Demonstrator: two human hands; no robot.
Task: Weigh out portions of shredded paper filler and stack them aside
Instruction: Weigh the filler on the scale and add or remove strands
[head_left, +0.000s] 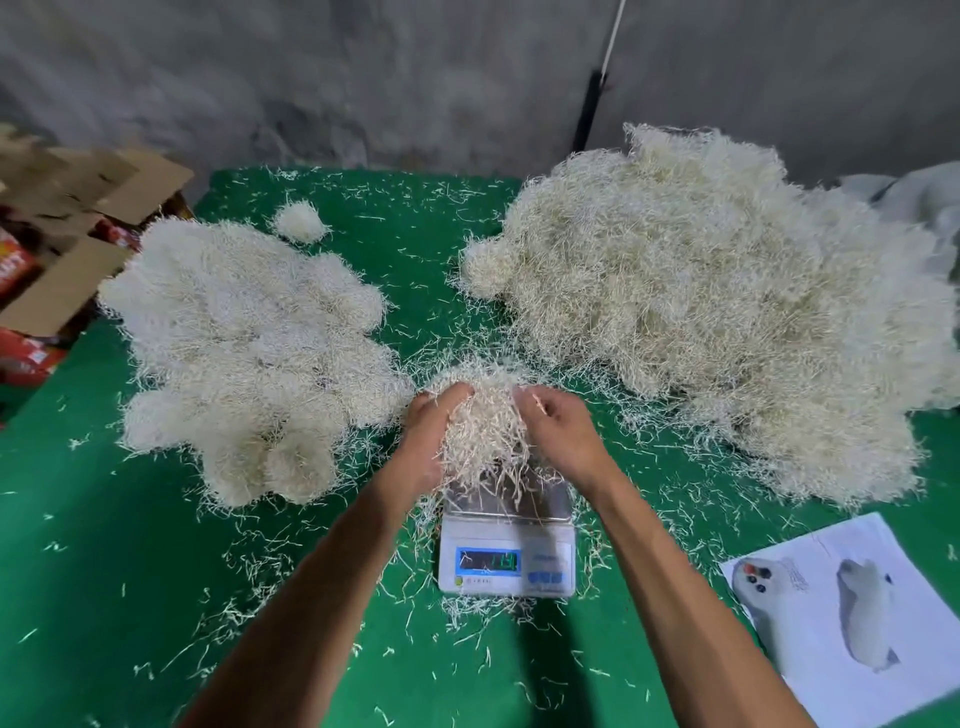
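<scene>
Two bare forearms reach forward from the near edge of the green bench (130, 571) and converge over a small digital scale (506, 551) standing near the middle of the near half. The scale's lit display faces the viewer; its digits are blurred and unreadable. Above the steel pan, the left hand (423, 436) and right hand (563, 431) cup a portion of shredded paper (483, 421) between them, palms turned inward, fingers curled into the top of the clump from either side. Loose strands hang from the portion down onto the pan. A printed sheet (852, 623) showing two pale objects lies at the near right corner. Stray shreds litter the bench surface throughout. To the left of the hands, toward the left edge, lies a stack of rounded weighed portions (249, 353), touching one another; one small ball (300, 222) sits apart behind it. To the right, reaching the right edge, spreads the large bulk heap (717, 312) of filler. Beyond the far left corner stand opened cardboard boxes (67, 234); a grey wall (363, 78) closes the background.
</scene>
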